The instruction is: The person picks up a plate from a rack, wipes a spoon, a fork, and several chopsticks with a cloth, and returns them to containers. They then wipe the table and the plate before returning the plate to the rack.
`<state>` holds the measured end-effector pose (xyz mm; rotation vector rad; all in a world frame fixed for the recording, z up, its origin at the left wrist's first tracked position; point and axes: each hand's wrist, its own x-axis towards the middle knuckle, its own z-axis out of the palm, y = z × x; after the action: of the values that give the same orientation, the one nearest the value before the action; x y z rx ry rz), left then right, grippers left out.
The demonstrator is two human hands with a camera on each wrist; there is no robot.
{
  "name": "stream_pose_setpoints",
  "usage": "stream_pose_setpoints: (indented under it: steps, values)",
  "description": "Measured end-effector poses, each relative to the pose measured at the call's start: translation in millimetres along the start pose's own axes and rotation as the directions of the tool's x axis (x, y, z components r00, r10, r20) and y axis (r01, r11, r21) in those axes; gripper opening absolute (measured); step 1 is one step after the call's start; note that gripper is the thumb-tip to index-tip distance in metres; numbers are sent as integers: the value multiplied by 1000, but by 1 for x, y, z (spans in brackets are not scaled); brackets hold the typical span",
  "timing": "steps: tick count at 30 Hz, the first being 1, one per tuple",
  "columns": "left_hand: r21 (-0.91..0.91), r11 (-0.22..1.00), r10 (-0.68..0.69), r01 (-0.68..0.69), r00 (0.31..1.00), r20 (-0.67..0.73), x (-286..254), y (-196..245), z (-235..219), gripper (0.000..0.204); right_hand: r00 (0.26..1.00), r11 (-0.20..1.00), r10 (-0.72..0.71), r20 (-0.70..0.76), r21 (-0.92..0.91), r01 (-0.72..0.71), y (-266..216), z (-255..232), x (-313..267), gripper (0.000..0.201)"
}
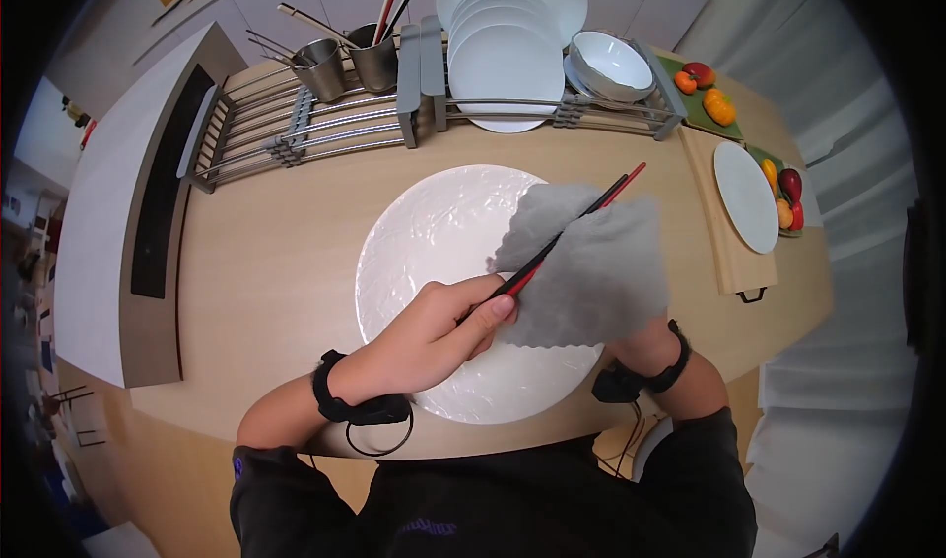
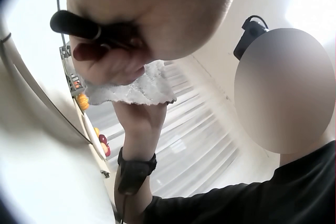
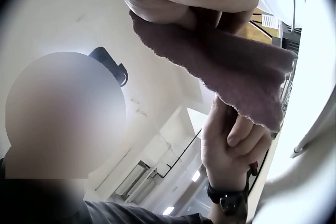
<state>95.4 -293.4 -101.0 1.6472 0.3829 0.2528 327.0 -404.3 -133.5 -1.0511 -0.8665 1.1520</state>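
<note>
My left hand (image 1: pixel 443 327) grips a pair of chopsticks, one black and one red (image 1: pixel 533 267), their far ends slanting up to the right. In the left wrist view the thick chopstick ends (image 2: pixel 71 24) stick out of the fist. A grey cloth (image 1: pixel 601 272) with a scalloped edge spreads beneath and beside the chopsticks. My right hand (image 1: pixel 642 346) holds it from below, its fingers mostly hidden by the cloth in the head view. The right wrist view shows the cloth (image 3: pixel 220 69) hanging from that hand's fingers. Both hands are over a large white rippled plate (image 1: pixel 414 233).
Behind the plate stands a metal dish rack (image 1: pixel 345 130) with utensil cups (image 1: pixel 374 61), white plates (image 1: pixel 505 70) and bowls (image 1: pixel 611 65). At right are a wooden board (image 1: pixel 705 203), an oval white plate (image 1: pixel 746 198) and several fruits or vegetables (image 1: pixel 719 108). A white-grey unit (image 1: pixel 138 213) stands left.
</note>
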Motion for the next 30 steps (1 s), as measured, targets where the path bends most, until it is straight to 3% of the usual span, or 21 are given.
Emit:
stream_pose_setpoints:
  steps: [5, 9, 11, 13, 14, 16, 20, 23, 25, 26, 28, 30]
  values:
    - [47, 994, -98, 97, 995, 11, 1, 13, -9, 37, 979, 972, -202, -39, 117, 205, -22, -13, -2, 46]
    - [10, 999, -50, 51, 998, -38, 1, 4, -15, 37, 946, 948, -281, -160, 107, 300, -26, -28, -5, 49]
    - [-158, 983, -103, 93, 993, -57, 1, 4, -11, 37, 980, 954, -161, -117, 236, 185, -16, -26, -1, 47]
    - [-230, 967, -119, 109, 992, -30, 2, 4, -9, 37, 990, 986, -112, -84, 112, 121, -8, -18, 1, 44]
    - [-220, 970, -108, 106, 994, 4, 3, 3, -7, 37, 990, 990, -121, -76, -78, 115, -4, -5, -1, 43]
    - [-246, 961, -116, 128, 991, 63, 3, 3, -6, 38, 993, 953, -103, -50, -291, 84, -2, 5, -3, 40]
    - [-338, 922, -157, 189, 981, 118, -1, 8, 0, 38, 997, 899, -48, 58, -433, 68, 3, -1, 1, 38]
    - [-372, 904, -168, 208, 976, 139, -1, 9, 2, 39, 996, 906, 4, 87, -422, 34, -2, 6, 4, 41]
    - [-390, 890, -181, 236, 968, 172, 0, 8, 1, 39, 989, 871, -60, 135, -477, 118, -8, 12, 6, 42]
    - [-367, 905, -164, 215, 973, 165, 0, 9, -1, 39, 970, 804, -142, 197, -549, 229, -10, 12, 10, 41]
    - [-322, 931, -128, 172, 980, 153, 2, 11, -4, 40, 946, 732, -186, 267, -604, 315, -24, 17, 19, 39]
    - [-293, 945, -120, 148, 986, 113, 2, 4, -8, 39, 954, 781, -160, 253, -559, 279, -43, 25, 26, 36]
